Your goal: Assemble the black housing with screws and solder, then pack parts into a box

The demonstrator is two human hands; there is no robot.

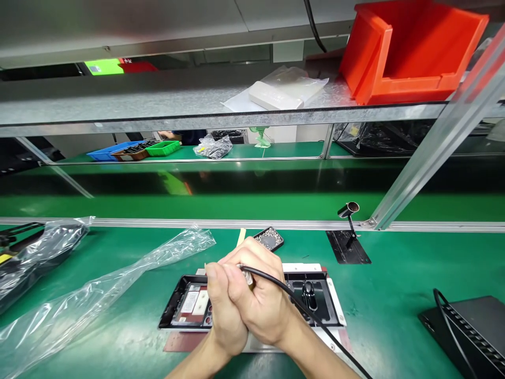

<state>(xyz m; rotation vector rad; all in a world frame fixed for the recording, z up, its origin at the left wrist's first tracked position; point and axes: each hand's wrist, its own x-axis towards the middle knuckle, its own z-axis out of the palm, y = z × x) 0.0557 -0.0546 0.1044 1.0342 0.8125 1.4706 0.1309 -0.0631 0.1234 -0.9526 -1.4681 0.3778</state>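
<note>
My left hand [226, 313] and my right hand [266, 295] are pressed together over the middle of a black plastic housing [331, 295]. Both are closed around a corded electric screwdriver [249, 278]. Only its metal-coloured top end shows; the rest, with its tip, is hidden by my fingers. From that end a black cable [292, 295] runs over my right hand and down to the right. The housing lies in a pale fixture with reddish plates [183, 341] and has a white label [190, 302] on its left part. Behind my hands is a small black tray [270, 238] of tiny metal parts, likely screws.
A black tool holder [349, 210] stands at back right. Clear plastic film [114, 281] and a bagged black part [43, 252] lie left. A black device with a cable [469, 326] is at right. Overhead, a shelf [158, 100] carries a red bin [410, 58].
</note>
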